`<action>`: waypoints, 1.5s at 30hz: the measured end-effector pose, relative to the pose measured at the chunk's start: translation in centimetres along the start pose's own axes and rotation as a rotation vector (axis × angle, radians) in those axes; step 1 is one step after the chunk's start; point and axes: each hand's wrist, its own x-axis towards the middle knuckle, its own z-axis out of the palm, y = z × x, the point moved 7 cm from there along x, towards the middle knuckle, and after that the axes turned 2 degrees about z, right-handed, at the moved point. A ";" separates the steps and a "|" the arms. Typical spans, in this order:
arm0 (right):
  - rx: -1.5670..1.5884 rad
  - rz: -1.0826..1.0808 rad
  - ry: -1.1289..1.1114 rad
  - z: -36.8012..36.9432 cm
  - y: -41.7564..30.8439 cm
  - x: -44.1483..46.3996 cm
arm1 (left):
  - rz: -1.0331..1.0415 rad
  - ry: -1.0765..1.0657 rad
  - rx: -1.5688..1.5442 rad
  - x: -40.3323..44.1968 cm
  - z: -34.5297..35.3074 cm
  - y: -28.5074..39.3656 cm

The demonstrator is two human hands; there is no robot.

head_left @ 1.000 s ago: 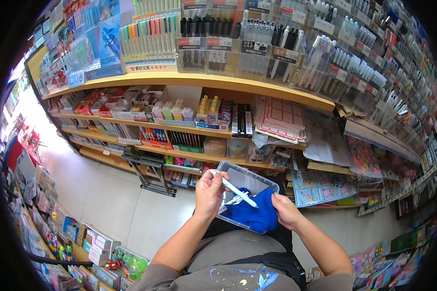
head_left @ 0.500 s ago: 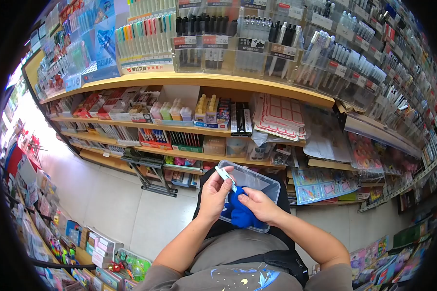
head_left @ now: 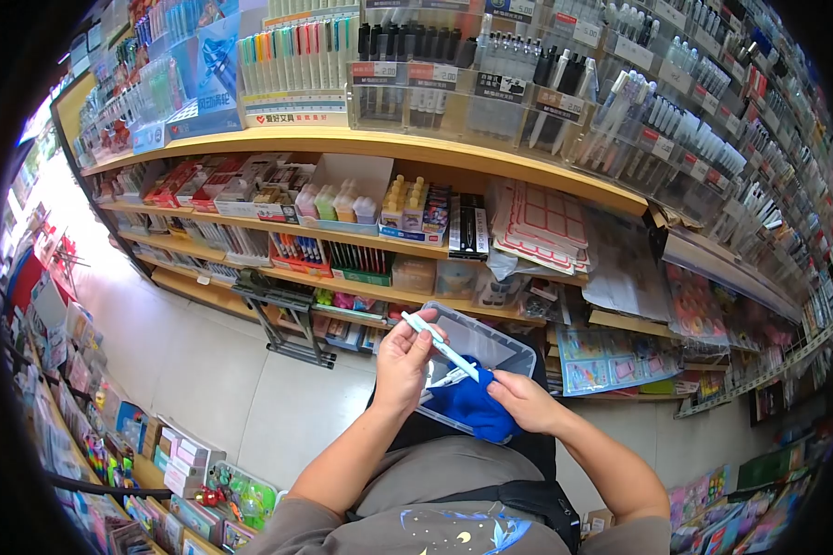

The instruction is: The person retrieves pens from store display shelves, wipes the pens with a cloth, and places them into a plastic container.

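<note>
A slim pale white-blue pen [head_left: 446,351] slants between my hands. Its upper end is pinched in the closed fingers of my left hand [head_left: 402,366]. My right hand [head_left: 526,400] is closed on a bright blue cloth [head_left: 477,412], which touches the pen's lower end. Beneath both hands a clear plastic box [head_left: 492,348] rests on my lap. Other white pens [head_left: 449,377] lie in it beside the cloth, partly covered. The cloth hides the fingertips of my right hand.
Ahead is a wooden shelf [head_left: 389,141] with pen racks above and boxed stationery below. A dark folding stool [head_left: 292,319] stands on the tiled floor [head_left: 292,398] to the left. Paper sheets [head_left: 541,227] stick out from the shelf at right. Goods displays flank me.
The cloth and my right hand have moved down and right along the pen, so more of the pen shows. White pens in the box have come into view.
</note>
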 end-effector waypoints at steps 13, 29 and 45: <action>-0.377 -0.145 0.259 -5.4 -4.6 1.6 | -0.034 0.013 -0.031 0.3 -0.5 0.2; 0.081 0.028 -0.145 -1.6 -7.0 6.2 | -0.048 -0.293 0.285 -1.2 2.0 -0.8; -0.212 -0.794 0.751 -21.3 -38.8 4.3 | -0.083 -0.294 0.258 -1.3 1.8 -1.1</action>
